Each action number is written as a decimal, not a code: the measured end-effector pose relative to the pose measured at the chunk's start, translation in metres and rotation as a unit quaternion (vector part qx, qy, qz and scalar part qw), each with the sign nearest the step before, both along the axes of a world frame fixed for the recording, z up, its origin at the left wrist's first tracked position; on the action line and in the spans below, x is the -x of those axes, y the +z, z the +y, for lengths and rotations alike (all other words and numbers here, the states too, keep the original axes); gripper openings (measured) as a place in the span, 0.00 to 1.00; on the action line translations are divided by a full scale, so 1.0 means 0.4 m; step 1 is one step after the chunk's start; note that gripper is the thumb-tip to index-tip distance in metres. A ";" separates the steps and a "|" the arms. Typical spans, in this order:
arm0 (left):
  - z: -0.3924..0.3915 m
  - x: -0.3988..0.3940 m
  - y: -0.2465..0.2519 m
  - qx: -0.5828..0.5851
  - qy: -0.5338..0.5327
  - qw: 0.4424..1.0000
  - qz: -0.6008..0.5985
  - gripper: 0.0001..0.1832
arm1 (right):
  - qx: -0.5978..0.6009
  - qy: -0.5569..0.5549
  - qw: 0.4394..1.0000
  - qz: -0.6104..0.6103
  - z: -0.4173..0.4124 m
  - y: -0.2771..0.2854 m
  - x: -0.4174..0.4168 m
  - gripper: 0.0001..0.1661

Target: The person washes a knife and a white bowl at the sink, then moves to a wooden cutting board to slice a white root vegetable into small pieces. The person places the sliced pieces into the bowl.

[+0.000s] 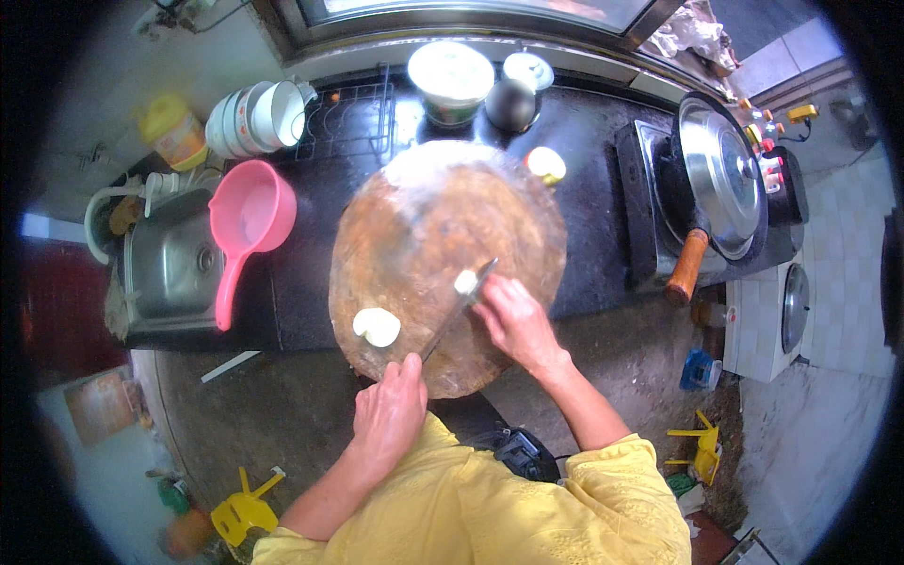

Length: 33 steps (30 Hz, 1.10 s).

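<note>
A large round wooden chopping block (452, 233) lies before me on the counter. My left hand (393, 399) is closed around the handle of a kitchen knife (452, 315), whose blade slants up to the right over the block. At the blade's far end is my right hand (513, 318), fingers bent; it is unclear whether they grip the blade or a piece beside it. A small white piece of food (465, 282) touches the blade's left side. Near the block's left edge rests a larger pale, peeled piece (376, 327). Another pale cut piece (546, 165) is by the block's upper right edge.
A pink plastic dipper (256, 205) sits beside the steel sink (173, 261) at left. Stacked bowls (247, 120), a wire rack (346, 116) and a white tub (450, 78) line the back. At right, a lidded wok (724, 176) stands on the stove, its wooden handle (687, 267) pointing towards me.
</note>
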<state>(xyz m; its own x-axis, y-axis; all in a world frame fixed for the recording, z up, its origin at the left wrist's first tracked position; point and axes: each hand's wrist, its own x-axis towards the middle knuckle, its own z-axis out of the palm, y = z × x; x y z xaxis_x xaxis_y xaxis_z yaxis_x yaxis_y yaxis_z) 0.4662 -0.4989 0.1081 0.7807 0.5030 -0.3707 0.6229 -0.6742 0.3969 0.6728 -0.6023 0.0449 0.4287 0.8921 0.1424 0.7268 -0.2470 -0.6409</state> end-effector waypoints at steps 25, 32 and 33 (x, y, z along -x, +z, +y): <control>-0.021 0.038 -0.019 -0.012 0.008 0.997 -0.069 0.06 | 0.004 0.002 1.000 -0.021 -0.007 -0.012 0.001 0.15; -0.016 -0.020 -0.114 -0.014 0.005 0.999 -0.048 0.06 | -0.013 -0.004 1.000 -0.001 -0.014 -0.027 0.001 0.19; -0.015 -0.020 -0.117 -0.012 0.005 0.999 -0.052 0.06 | -0.016 -0.011 1.000 0.000 -0.017 -0.030 0.002 0.18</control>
